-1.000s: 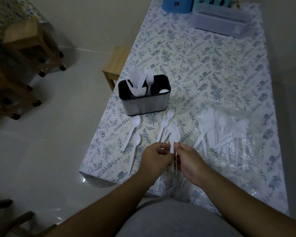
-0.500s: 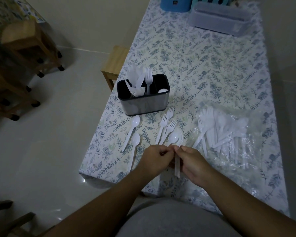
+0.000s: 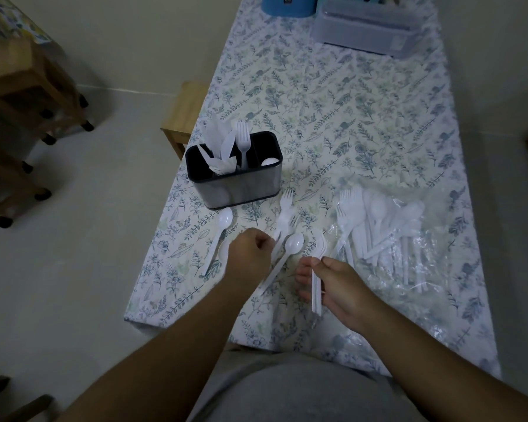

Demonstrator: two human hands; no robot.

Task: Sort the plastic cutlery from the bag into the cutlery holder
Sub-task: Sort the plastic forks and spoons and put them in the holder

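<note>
Right hand [image 3: 339, 281]: thumb and fingers [image 3: 305, 271] are closed on a small stack of white spoons [image 3: 317, 269], gripped along the handles, bowls pointing away from me. Count unclear, several nested. Left hand [image 3: 250, 254]: fingers curled at the handle of a single spoon [image 3: 287, 254] that lies slanted on the surface [image 3: 348, 117]. I read this as a pinch on the handle, but the contact itself is hidden behind the knuckles.

Location of the rest:
- Cutlery holder [image 3: 235, 184] stands beyond my left hand. Knives [image 3: 223, 147] and one fork [image 3: 242, 141] stand upright in it; a spoon bowl [image 3: 269, 161] shows in the right compartment.
- Loose forks [image 3: 285, 214] lie between the holder and my hands. Two more spoons [image 3: 221, 229] lie left of my left hand.
- Clear bag [image 3: 409, 239] to the right, mixed forks and spoons on or in it.

Handling notes (judgement): pieces look very light, thin and smooth. Nested spoons probably slide against each other, so a grip mid-handle with sideways pressure should keep the stack square. Handles likely flex and could snap if bent. A single flat-lying spoon is best taken at the handle end, where a fingertip can get under it. Drop handle-first into the spoon compartment.
</note>
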